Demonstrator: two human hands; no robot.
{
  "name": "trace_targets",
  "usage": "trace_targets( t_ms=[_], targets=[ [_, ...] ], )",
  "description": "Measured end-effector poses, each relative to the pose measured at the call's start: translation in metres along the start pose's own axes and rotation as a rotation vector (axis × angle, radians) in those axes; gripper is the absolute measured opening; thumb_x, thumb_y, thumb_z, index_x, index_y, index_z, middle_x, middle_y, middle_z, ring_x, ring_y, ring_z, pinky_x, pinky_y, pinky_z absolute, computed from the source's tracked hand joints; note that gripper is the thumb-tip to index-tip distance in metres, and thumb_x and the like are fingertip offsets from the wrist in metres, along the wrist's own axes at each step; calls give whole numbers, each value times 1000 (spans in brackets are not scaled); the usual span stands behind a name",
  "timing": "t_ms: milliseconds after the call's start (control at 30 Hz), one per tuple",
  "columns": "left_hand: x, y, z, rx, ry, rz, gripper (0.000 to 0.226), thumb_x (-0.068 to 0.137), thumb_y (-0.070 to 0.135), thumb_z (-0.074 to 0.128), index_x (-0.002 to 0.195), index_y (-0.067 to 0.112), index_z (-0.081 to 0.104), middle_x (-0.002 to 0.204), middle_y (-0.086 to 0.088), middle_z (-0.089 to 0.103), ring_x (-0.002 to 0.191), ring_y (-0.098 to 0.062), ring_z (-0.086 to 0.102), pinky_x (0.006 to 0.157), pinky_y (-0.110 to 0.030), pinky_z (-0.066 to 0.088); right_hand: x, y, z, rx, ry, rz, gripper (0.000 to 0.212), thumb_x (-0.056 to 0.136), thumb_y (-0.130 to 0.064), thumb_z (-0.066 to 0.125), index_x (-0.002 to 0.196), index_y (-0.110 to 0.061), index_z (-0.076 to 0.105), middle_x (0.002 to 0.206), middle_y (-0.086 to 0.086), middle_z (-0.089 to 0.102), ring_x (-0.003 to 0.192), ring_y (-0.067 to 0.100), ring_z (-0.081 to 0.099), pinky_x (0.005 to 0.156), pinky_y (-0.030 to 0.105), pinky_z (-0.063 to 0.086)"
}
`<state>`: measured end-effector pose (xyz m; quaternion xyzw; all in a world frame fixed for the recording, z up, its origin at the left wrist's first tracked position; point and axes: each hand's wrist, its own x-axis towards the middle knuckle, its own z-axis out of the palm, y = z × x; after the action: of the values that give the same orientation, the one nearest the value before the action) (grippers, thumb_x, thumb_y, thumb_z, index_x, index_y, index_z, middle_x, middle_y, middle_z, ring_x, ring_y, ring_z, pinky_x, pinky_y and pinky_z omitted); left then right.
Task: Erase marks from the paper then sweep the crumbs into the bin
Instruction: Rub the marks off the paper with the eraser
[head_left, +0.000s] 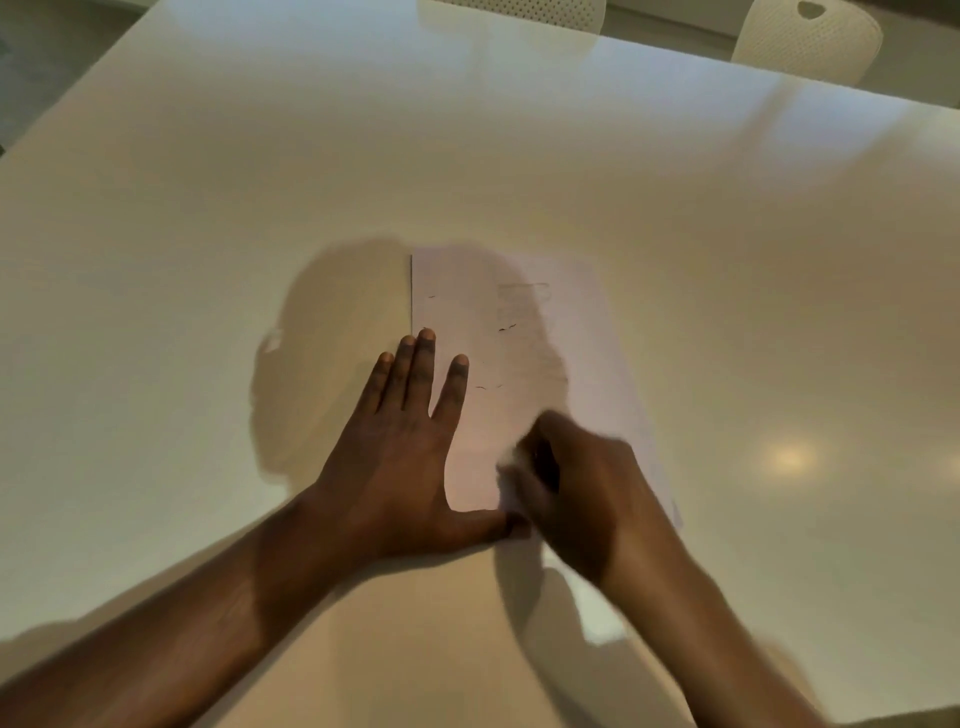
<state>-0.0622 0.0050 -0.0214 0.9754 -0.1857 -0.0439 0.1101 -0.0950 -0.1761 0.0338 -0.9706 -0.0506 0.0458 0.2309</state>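
Nearest the camera, the left hand (400, 457) lies flat and open, fingers straight and spread, its palm across the left edge of the paper (467, 291) and its thumb reaching along the near edge, pinning the sheet to the table (727, 312); just beside it, on the lower part of the sheet, the right hand (582, 493) is smeared with motion blur, its fingers curled round a pale thing at their tips that I take to be the eraser (511, 480), though the blur hides its shape; the step in hand looks like the rubbing itself. Farther up the sheet lie a few dark curled crumbs (507, 328), and beyond them faint grey marks (524, 291) near the top; the far end of the paper has nothing holding it. The chief risk follows from that: a hard stroke away from the pinning hand could buckle or tear the sheet, or swing its free end; fast rubbing may also flick crumbs off across the table; no bin is in view. Two pale chairs (810, 41) stand beyond the far edge.
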Motion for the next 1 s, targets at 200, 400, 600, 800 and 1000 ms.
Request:
trace_targets(
  t_ms=[200, 400, 600, 800, 1000],
  targets=[
    [-1, -1, 2, -15, 15, 16, 148, 50, 112, 11, 158, 17, -22, 163, -18, -34, 153, -31, -29, 128, -48, -6, 38, -1, 13, 25, 130, 16, 9, 98, -31, 59, 93, -24, 55, 78, -11, 58, 69, 8, 58, 57, 17, 44],
    [-1, 0, 0, -5, -4, 10, 147, 49, 113, 11, 153, 20, -33, 159, -14, -43, 150, -29, -36, 128, -49, -6, 117, -7, 2, 67, 130, 112, 18, 99, -24, 60, 111, -11, 62, 100, 4, 67, 79, 14, 60, 62, 17, 43],
    [-1, 0, 0, 2, 1, 1, 145, 50, 111, 6, 156, 17, -29, 160, -17, -40, 150, -30, -36, 128, -49, -6, -22, 5, 2, 3, 21, 12, 18, 92, -38, 63, 83, -27, 51, 72, -10, 58, 64, 6, 54, 53, 20, 35],
    [-1, 0, 1, -25, 22, 9, 147, 50, 112, 14, 156, 20, -27, 162, -15, -37, 151, -28, -34, 128, -48, -7, 60, 6, 10, 31, 181, 38, 10, 98, -29, 59, 94, -20, 56, 80, -6, 61, 68, 9, 60, 55, 17, 42],
    [-1, 0, 1, -20, 18, 4, 147, 50, 113, 15, 155, 21, -30, 161, -15, -39, 151, -28, -34, 128, -47, -8, 116, -3, -1, 35, 167, 120, 16, 98, -22, 61, 107, -9, 62, 98, 6, 69, 82, 17, 65, 66, 23, 50]
  ],
)
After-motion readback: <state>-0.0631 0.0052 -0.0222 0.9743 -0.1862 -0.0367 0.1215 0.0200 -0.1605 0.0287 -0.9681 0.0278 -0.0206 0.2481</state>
